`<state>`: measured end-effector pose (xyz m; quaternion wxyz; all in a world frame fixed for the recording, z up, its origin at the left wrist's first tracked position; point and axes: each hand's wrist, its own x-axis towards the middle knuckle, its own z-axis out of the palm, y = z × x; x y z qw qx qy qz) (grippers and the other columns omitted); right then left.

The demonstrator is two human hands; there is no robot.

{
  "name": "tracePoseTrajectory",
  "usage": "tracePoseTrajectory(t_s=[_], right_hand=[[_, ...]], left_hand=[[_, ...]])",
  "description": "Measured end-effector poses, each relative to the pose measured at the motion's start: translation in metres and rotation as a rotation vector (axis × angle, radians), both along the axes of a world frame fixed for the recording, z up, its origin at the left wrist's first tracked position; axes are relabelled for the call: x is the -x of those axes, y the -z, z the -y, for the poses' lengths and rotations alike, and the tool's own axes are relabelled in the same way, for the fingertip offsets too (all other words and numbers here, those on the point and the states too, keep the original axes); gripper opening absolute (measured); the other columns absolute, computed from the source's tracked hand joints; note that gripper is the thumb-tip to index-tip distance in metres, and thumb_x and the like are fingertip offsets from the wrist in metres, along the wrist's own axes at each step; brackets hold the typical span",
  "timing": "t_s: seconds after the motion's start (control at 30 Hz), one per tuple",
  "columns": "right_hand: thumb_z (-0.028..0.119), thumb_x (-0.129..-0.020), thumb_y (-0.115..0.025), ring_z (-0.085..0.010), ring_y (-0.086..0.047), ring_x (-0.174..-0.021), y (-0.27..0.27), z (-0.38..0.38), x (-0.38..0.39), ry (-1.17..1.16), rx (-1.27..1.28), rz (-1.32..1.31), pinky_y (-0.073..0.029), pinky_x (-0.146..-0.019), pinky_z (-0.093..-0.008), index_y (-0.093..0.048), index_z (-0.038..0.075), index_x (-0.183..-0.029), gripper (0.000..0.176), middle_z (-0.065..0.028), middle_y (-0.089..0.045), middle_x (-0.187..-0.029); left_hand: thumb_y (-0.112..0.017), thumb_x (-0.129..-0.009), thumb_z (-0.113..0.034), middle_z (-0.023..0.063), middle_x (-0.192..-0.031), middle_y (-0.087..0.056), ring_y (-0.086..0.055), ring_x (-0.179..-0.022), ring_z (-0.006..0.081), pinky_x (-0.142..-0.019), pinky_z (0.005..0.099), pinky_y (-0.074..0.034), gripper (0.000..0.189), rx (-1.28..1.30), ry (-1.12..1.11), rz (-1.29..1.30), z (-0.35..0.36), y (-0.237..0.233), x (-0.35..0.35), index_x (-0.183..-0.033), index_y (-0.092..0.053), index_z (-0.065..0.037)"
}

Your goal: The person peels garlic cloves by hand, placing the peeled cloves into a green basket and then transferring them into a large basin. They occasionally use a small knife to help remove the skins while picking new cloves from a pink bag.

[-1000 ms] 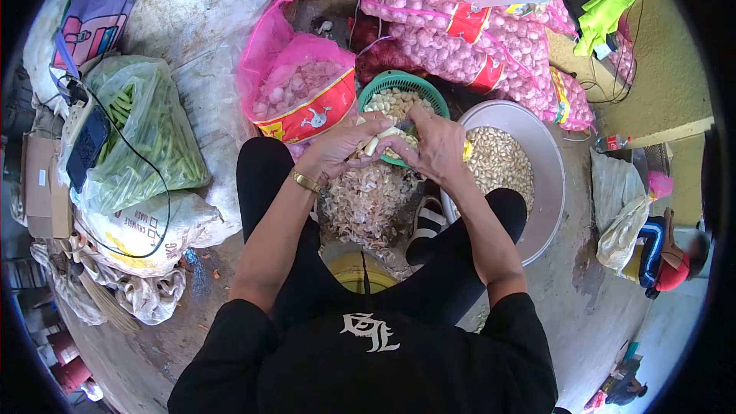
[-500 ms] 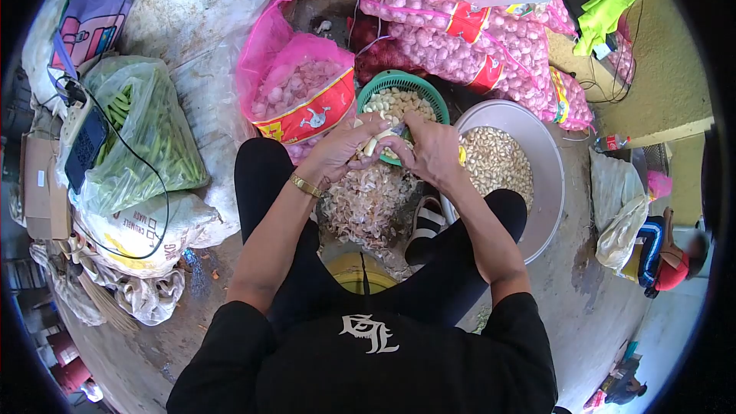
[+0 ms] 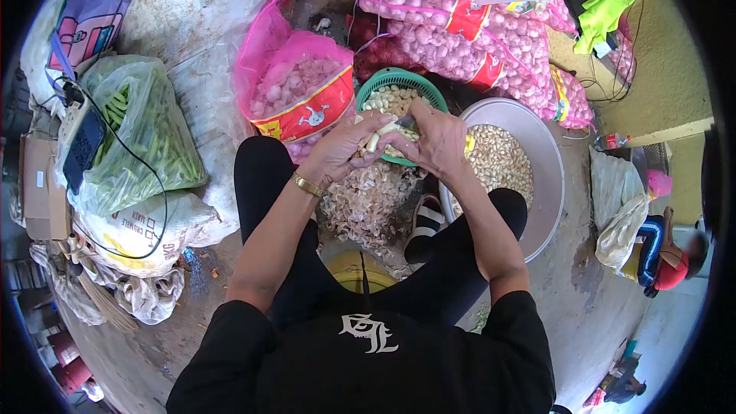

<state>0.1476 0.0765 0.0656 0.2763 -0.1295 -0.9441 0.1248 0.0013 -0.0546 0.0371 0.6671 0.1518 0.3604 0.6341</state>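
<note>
My left hand (image 3: 343, 146) holds pale garlic cloves (image 3: 374, 140) between thumb and fingers. Close against it, my right hand (image 3: 438, 140) is closed round a small tool with a yellow part, mostly hidden by the fingers. Both hands are over the near edge of a green basket (image 3: 437, 93) holding garlic cloves. Loose garlic skins (image 3: 364, 203) lie in a pile below the hands. To the right stands a wide pale basin (image 3: 548, 176) with many cloves (image 3: 498, 161) in it. An open pink mesh bag (image 3: 295, 80) of garlic bulbs is at the left of the basket.
Stacked pink garlic sacks (image 3: 475, 38) stand behind. At the left are a plastic bag of green pods (image 3: 149, 134) and white sacks (image 3: 172, 218). A yellow stool (image 3: 356, 271) is between my legs. A person (image 3: 671, 257) sits at the far right.
My right hand has shifted slightly, its fingers changing position near the cloves. My left hand stays almost in place, still holding cloves.
</note>
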Motion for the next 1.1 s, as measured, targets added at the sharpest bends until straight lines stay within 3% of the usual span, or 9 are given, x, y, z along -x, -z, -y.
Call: tracePoseTrajectory(t_s=[0.1,0.17,0.3,0.37,0.47,0.5,0.57,0.8,1.1], right_hand=[[0.053,-0.081,-0.07,-0.0348,-0.061,-0.058,-0.005,-0.001,-0.001,-0.008,0.015,-0.015,-0.046,-0.053,-0.043,-0.057,0.007,-0.084,0.048,-0.0136,-0.059,-0.064],[0.047,-0.085,-0.069,-0.036,-0.062,-0.062,-0.006,-0.002,-0.002,-0.102,0.271,-0.021,-0.047,-0.057,-0.0423,-0.058,0.005,-0.091,0.044,-0.0161,-0.061,-0.07],[0.037,-0.091,-0.063,-0.0353,-0.063,-0.071,0.001,0.002,-0.011,-0.181,0.468,-0.045,-0.048,-0.064,-0.0395,-0.056,0.003,-0.102,0.037,-0.0193,-0.061,-0.077],[0.029,-0.096,-0.059,-0.0284,-0.062,-0.077,-0.002,0.002,-0.017,-0.133,0.818,0.133,-0.048,-0.071,-0.0347,-0.052,0.003,-0.107,0.029,-0.0181,-0.06,-0.083],[0.018,-0.098,-0.057,-0.0199,-0.058,-0.079,0.004,0.01,-0.019,-0.2,0.938,0.045,-0.047,-0.074,-0.0315,-0.051,0.005,-0.109,0.018,-0.013,-0.059,-0.086],[0.018,-0.098,-0.057,-0.0199,-0.058,-0.079,0.004,0.01,-0.02,-0.201,0.938,0.045,-0.047,-0.074,-0.0315,-0.051,0.005,-0.109,0.018,-0.013,-0.059,-0.086],[0.013,-0.095,-0.061,-0.0142,-0.054,-0.079,0.004,0.008,-0.021,-0.266,0.746,-0.005,-0.046,-0.074,-0.0295,-0.052,0.004,-0.107,0.017,-0.0074,-0.058,-0.088],[0.005,-0.09,-0.067,-0.0136,-0.057,-0.086,0.002,0.009,-0.019,-0.319,0.822,-0.044,-0.046,-0.079,-0.0283,-0.058,0.0,-0.102,0.016,-0.007,-0.06,-0.091],[0.005,-0.091,-0.064,-0.0135,-0.057,-0.091,0.009,0.005,-0.023,-0.49,0.76,0.246,-0.047,-0.082,-0.0307,-0.065,0.0,-0.11,0.02,-0.0074,-0.063,-0.099]], left_hand=[[-0.057,-0.099,-0.027,0.0005,-0.061,-0.053,-0.046,-0.043,0.0045,-0.035,0.0176,-0.029,0.02,0.021,-0.041,-0.004,0.0,-0.007,0.001,-0.093,-0.055,-0.008],[-0.061,-0.097,-0.027,0.0008,-0.066,-0.056,-0.045,-0.042,0.0047,-0.033,0.0177,-0.03,0.021,-0.066,-0.023,-0.011,0.0,-0.002,0.007,-0.093,-0.058,-0.007],[-0.062,-0.097,-0.029,0.001,-0.069,-0.057,-0.045,-0.042,0.0047,-0.033,0.018,-0.03,0.021,-0.08,-0.032,-0.024,0.003,0.002,0.017,-0.093,-0.058,-0.008],[-0.063,-0.096,-0.029,0.0013,-0.071,-0.058,-0.045,-0.042,0.0047,-0.033,0.0183,-0.03,0.021,-0.047,-0.09,-0.063,0.005,0.003,0.023,-0.094,-0.057,-0.009],[-0.064,-0.096,-0.029,0.0015,-0.072,-0.058,-0.046,-0.042,0.0048,-0.033,0.0184,-0.03,0.02,-0.016,-0.144,-0.034,0.006,0.006,0.026,-0.094,-0.057,-0.01],[-0.059,-0.098,-0.028,0.0016,-0.07,-0.06,-0.054,-0.05,0.0077,-0.041,0.019,-0.04,0.022,-0.02,-0.127,-0.021,0.009,0.003,0.028,-0.098,-0.061,-0.006],[-0.059,-0.098,-0.028,0.0014,-0.07,-0.06,-0.053,-0.048,0.0073,-0.039,0.0189,-0.039,0.022,-0.012,-0.148,-0.031,0.009,0.004,0.028,-0.098,-0.061,-0.006],[-0.06,-0.098,-0.029,0.0004,-0.07,-0.058,-0.045,-0.041,0.0049,-0.032,0.0183,-0.029,0.021,-0.026,-0.091,-0.016,0.014,-0.006,0.027,-0.093,-0.058,-0.009],[-0.054,-0.101,-0.028,0.0012,-0.066,-0.054,-0.045,-0.043,0.0058,-0.034,0.0196,-0.03,0.025,-0.088,-0.028,-0.004,0.016,-0.002,0.029,-0.093,-0.058,-0.005]])
